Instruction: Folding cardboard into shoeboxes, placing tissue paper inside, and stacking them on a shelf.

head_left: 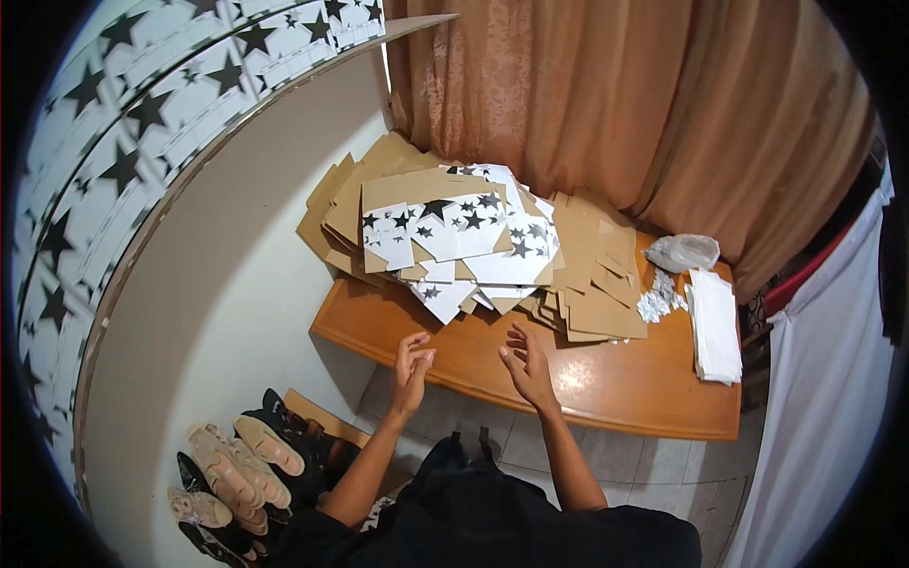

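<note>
My left hand (413,372) hovers at the front edge of the wooden table (454,364), its fingers loosely curved and apart, holding nothing. Level with it, my right hand (529,367) is also empty, palm turned inward and fingers parted. Beyond both hands lies a heap of white paper pieces printed with black stars (464,237), mixed with brown cardboard sheets (346,213). The star-printed sheet (443,301) at the heap's front edge is nearest my left hand. More flat cardboard pieces (601,308) are stacked to the right, beyond my right hand.
On the table's right are a clear plastic bag (684,253), small silvery-white scraps (660,298) and a stack of white paper (715,327). Several shoes (227,464) stand at lower left. A brown curtain (587,95) hangs behind; star-patterned panels (142,114) line the upper left.
</note>
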Demonstrator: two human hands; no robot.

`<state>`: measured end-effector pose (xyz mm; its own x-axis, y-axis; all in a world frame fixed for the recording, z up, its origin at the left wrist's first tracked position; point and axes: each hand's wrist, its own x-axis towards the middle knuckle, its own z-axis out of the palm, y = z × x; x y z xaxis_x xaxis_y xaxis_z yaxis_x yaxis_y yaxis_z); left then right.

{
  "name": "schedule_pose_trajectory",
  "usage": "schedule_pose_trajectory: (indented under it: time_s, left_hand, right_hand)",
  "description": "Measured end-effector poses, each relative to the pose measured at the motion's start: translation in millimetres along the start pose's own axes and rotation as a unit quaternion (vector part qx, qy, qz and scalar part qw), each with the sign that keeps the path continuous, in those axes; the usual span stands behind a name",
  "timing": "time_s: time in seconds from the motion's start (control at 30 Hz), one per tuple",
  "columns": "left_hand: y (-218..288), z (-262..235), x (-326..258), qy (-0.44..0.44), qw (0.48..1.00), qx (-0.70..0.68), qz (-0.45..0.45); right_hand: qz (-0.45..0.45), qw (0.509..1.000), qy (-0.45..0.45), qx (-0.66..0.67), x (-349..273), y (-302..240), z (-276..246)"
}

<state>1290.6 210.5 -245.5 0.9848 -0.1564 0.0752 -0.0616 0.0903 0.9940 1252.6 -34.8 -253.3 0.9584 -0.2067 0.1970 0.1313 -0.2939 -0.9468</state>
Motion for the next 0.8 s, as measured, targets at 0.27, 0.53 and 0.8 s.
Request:
schedule_pose_trajectory:
  time_s: [0.27,0.53,0.8]
  left_hand:
    - [-59,13,240,-0.012,0.998,0.063,-0.009]
    - [-85,9,438,-0.032,0.986,0.163,-0.029]
    - [-114,21,523,-0.063,0.972,0.227,-0.019]
  right_hand:
    - [0.034,0.999,-0.023,-0.031,223,63,26]
    - [0.032,0.997,0.01,-0.075,403,118,69]
    - [0.131,0.974,0.156,-0.102,488,200,84]
